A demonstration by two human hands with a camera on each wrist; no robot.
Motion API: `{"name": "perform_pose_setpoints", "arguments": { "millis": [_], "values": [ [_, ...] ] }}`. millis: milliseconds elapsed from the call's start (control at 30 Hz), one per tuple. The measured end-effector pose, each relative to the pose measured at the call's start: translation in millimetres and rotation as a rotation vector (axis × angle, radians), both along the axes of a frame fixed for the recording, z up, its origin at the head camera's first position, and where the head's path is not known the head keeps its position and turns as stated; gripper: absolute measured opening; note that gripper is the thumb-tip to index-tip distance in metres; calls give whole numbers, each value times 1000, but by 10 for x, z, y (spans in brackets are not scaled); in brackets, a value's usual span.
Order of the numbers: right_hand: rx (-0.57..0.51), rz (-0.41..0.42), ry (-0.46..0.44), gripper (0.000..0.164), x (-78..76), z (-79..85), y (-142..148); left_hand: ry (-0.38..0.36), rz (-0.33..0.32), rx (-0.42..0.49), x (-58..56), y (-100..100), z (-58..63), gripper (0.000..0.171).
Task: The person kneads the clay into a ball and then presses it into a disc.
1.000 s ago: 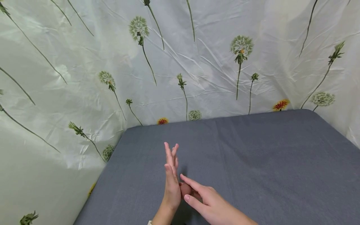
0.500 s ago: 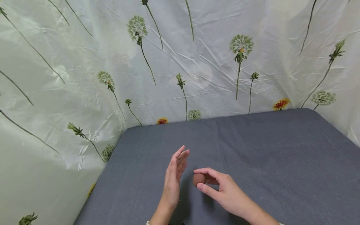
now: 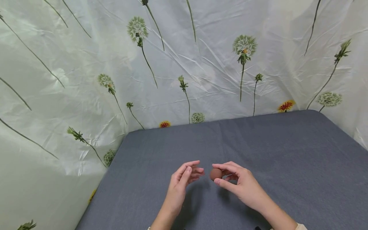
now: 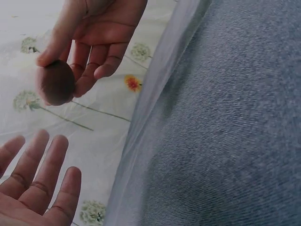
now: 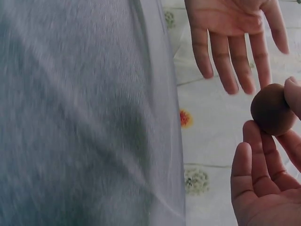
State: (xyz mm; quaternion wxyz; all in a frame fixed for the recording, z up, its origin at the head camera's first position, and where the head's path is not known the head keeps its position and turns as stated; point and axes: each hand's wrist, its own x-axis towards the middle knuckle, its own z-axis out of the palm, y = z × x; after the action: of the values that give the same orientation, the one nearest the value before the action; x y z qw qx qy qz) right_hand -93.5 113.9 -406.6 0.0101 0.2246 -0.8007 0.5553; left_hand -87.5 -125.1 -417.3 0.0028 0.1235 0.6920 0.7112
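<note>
A small smooth brown ball (image 3: pixel 216 174) is pinched between the thumb and fingertips of my right hand (image 3: pixel 241 183), above the grey cloth. My left hand (image 3: pixel 182 180) is just left of the ball, apart from it, fingers loosely bent and holding nothing. In the left wrist view, the ball (image 4: pixel 56 82) sits at the right hand's fingertips, while the left fingers (image 4: pixel 49 165) spread below it. From the right wrist, the ball (image 5: pixel 273 109) shows between thumb and fingers, with the left palm (image 5: pixel 228 16) facing it beyond. What the ball is made of I cannot tell.
A table covered with dark grey cloth (image 3: pixel 273 153) lies under both hands. Behind it and along its left side hangs a pale, shiny curtain (image 3: pixel 166 64) printed with dandelions and a few orange flowers.
One second ago the ball was between both hands, against the upright left palm. The right hand has drawn it away to the right and forward; the left fingers have tipped rightward and bent.
</note>
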Motion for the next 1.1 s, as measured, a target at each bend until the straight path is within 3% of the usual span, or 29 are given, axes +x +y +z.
{"name": "perform_pose_setpoints", "arguments": {
  "millis": [267, 500, 833, 1100],
  "values": [
    [41, -73, 16, 39, -94, -26, 151, -39, -92, -63, 5, -94, -61, 45],
    [35, -126, -111, 46, -193, -44, 298, -39, -110, -93, -8, -257, -150, 44],
    [81, -187, -169, 48, -316, -119, 505, -67, -145, -95, -44, -340, -214, 43],
    [197, -274, -115, 44, -397, -227, 610, -82, -151, -97, -66, -367, -245, 43]
  ]
}}
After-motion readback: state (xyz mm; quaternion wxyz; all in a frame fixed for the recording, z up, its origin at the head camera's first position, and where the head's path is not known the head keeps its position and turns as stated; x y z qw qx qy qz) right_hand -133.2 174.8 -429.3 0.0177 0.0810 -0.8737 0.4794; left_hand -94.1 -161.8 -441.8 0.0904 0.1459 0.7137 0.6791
